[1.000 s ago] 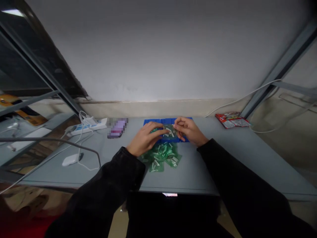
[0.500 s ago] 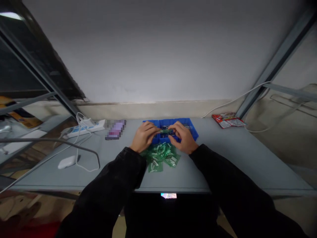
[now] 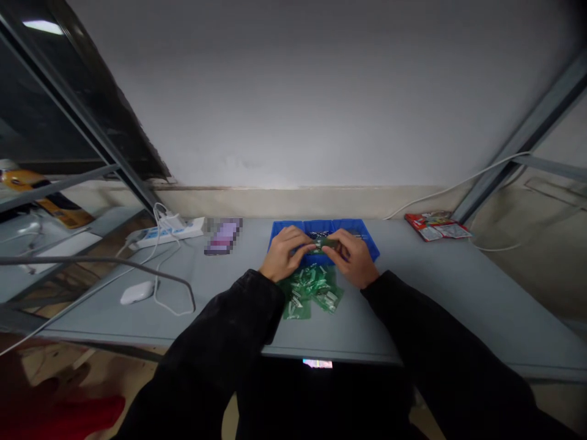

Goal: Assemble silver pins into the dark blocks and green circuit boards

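A small green plastic bag [image 3: 321, 244] is stretched between my two hands above the blue bins [image 3: 373, 249]. Its left end is pinched in my left hand [image 3: 287, 252], and my right hand [image 3: 352, 255] grips the right end. Both hands partly cover the bins, where small dark and metallic pieces show in the middle and right sections. Just in front of the bins lies a pile of green bags [image 3: 314, 284] with small light-coloured pieces inside.
A phone [image 3: 224, 236], a white power strip [image 3: 190, 228] with cables and a white case [image 3: 137, 293] lie to the left. At the right back is a red packet [image 3: 435, 227]. Metal frame posts rise on both sides of the grey table [image 3: 330, 336].
The view has shifted a little, so the table's things appear further right. My right thumb has closed onto the green bag, which now shows more of its face between my hands.
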The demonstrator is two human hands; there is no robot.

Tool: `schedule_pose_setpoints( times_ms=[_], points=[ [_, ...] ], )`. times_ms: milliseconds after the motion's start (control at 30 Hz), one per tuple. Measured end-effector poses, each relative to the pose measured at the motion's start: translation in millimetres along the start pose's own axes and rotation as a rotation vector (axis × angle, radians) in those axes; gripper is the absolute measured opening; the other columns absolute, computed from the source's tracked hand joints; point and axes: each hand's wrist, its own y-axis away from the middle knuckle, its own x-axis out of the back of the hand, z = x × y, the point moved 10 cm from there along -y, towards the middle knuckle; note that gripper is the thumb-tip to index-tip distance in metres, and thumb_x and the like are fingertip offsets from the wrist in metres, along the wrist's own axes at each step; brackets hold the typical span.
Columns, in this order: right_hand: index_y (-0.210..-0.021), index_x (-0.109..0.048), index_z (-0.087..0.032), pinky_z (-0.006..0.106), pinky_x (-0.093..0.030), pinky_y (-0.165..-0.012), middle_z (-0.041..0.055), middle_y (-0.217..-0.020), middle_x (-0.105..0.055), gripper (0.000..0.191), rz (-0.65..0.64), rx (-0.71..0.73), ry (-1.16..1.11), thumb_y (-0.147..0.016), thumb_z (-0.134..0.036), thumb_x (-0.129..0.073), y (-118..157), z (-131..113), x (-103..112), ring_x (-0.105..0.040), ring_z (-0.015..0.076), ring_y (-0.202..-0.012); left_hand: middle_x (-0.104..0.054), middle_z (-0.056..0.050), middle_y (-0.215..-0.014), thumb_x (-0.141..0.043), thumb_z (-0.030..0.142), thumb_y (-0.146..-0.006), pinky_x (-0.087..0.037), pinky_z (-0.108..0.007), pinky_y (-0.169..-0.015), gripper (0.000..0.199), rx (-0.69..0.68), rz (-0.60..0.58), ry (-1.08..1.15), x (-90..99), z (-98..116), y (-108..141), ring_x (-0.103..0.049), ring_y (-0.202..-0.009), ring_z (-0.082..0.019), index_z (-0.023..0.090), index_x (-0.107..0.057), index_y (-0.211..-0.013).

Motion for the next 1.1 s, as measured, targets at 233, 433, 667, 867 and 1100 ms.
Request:
schedule_pose_setpoints(
  times_ms=[233,433,667,867,1100],
  points=[
    [-0.086,-0.063,-0.019,0.031,-0.038,-0.064,0.0027,-0.076,-0.058,0.025,-0.039,-0.026,-0.022,-0.103,-0.034,-0.052,1,6,-3,-0.050,0.0158,-0.066,-0.077,-0.006,-0.102,-0.072,0.040,-0.095,-0.050,-0.040,-0.091,0.027,0.075,-0.025,0.032,-7.6,-10,9,-0.067,-0.096,-0.021,0.021,-0.074,-0.114],
    [-0.094,-0.066,-0.018,0.029,-0.040,-0.064,0.0029,-0.084,-0.062,0.023,-0.177,-0.014,-0.020,-0.095,-0.041,-0.067,3,17,-17,-0.048,0.0139,-0.064,-0.076,-0.005,-0.095,-0.068,0.034,-0.098,-0.049,-0.038,-0.087,0.020,0.104,-0.020,0.007,-7.7,-12,11,-0.066,-0.087,-0.019,0.020,-0.074,-0.111],
    [-0.076,-0.062,-0.018,0.029,-0.037,-0.061,0.0002,-0.070,-0.056,0.024,-0.156,-0.133,-0.091,-0.089,-0.035,-0.072,0,31,-12,-0.047,0.0136,-0.061,-0.072,-0.003,-0.093,-0.072,0.039,-0.095,-0.052,-0.036,-0.090,0.035,0.127,-0.005,0.054,-7.9,-13,13,-0.067,-0.090,-0.018,0.023,-0.068,-0.125],
    [-0.102,-0.065,-0.020,0.027,-0.039,-0.058,-0.0010,-0.076,-0.059,0.032,-0.167,-0.302,-0.310,-0.087,-0.047,-0.074,7,43,-18,-0.049,0.0132,-0.060,-0.074,-0.006,-0.104,-0.073,0.036,-0.095,-0.056,-0.036,-0.094,0.044,0.180,0.010,0.124,-12.9,-12,15,-0.072,-0.092,-0.018,0.021,-0.059,-0.134],
    [-0.081,-0.057,-0.020,0.028,-0.034,-0.060,-0.0023,-0.065,-0.051,0.026,-0.188,-0.248,-0.128,-0.092,-0.042,-0.067,6,37,-19,-0.045,0.0135,-0.059,-0.074,-0.005,-0.102,-0.073,0.035,-0.094,-0.056,-0.036,-0.094,0.048,0.185,0.035,0.084,-14.2,-11,19,-0.072,-0.089,-0.018,0.021,-0.057,-0.137]
  ],
)
